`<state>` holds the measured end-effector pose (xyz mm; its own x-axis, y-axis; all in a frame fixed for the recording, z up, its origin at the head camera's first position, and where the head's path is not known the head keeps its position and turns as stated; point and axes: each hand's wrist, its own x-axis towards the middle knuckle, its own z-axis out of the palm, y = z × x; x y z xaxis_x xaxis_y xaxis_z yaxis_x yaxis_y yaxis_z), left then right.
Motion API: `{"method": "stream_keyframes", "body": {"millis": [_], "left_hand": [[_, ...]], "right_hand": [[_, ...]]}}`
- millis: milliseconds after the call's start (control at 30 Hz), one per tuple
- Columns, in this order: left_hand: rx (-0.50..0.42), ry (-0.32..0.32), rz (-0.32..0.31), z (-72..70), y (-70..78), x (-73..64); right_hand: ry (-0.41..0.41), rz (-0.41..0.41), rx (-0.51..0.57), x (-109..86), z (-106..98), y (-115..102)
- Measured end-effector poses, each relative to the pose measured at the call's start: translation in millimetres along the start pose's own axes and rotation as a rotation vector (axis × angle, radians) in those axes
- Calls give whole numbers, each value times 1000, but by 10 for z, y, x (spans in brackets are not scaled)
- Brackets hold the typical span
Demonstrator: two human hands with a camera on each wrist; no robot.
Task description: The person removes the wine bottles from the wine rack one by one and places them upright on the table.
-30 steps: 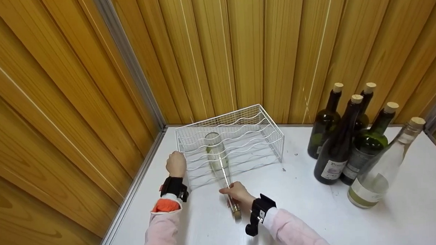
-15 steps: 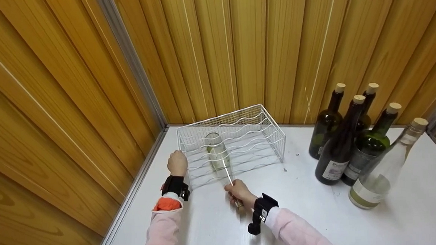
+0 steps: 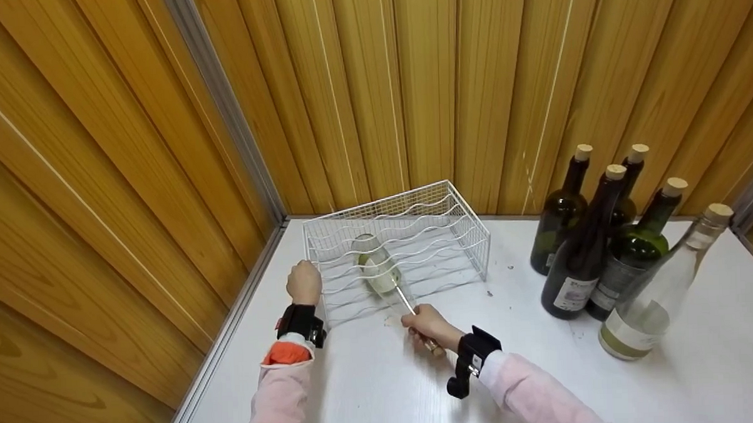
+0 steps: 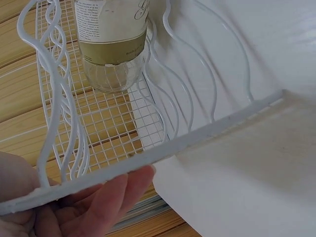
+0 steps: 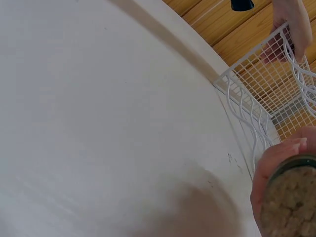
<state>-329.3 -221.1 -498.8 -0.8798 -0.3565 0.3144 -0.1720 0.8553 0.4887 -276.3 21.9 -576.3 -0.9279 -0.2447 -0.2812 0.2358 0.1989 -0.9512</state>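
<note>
A clear glass wine bottle [image 3: 378,273] lies slanted in the white wire rack [image 3: 471,236], its base toward the back and its neck pointing to the front right. My right hand [image 3: 432,325] grips the neck, leaving the cork [image 5: 291,202] exposed past the fingers, large in the right wrist view. My left hand [image 3: 304,283] holds the rack's upper left front corner. In the left wrist view its fingers [image 4: 111,202] curl beneath the side bar, and the bottle's cream and olive label [image 4: 113,52] shows beyond the wavy wires.
Several corked bottles stand upright on the right: dark ones grouped behind, with a dark labelled bottle [image 3: 576,273] forward and a clear bottle [image 3: 637,321] nearest the front. Wood-patterned panels [image 3: 372,99] rise behind the white table [image 3: 370,387] and along its left.
My right hand has moved to the right, swinging the bottle's neck rightward, and the bottle's base has come slightly forward in the rack. The left hand keeps its hold on the rack's corner.
</note>
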Motion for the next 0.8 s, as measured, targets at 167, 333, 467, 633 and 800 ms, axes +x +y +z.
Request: {"method": "stream_keyframes", "body": {"millis": [167,333,467,633,800], "left_hand": [[8,16,-2,12,-4,7],[11,20,-6,17,-4,14],[14,16,-7,16,-7,22],[3,-2,-27,13,-7,23],[6,13,-27,13,-2,17]], "right_hand": [[-47,-14,-34,-58,-187,-1],[-91,-24,-110,-116,-400,-13],[-128,-51,-181,-193,-574,-25],[-154,-91,-271,-315,-775,-14],[-167,-113,-354,-423,-959,16]]}}
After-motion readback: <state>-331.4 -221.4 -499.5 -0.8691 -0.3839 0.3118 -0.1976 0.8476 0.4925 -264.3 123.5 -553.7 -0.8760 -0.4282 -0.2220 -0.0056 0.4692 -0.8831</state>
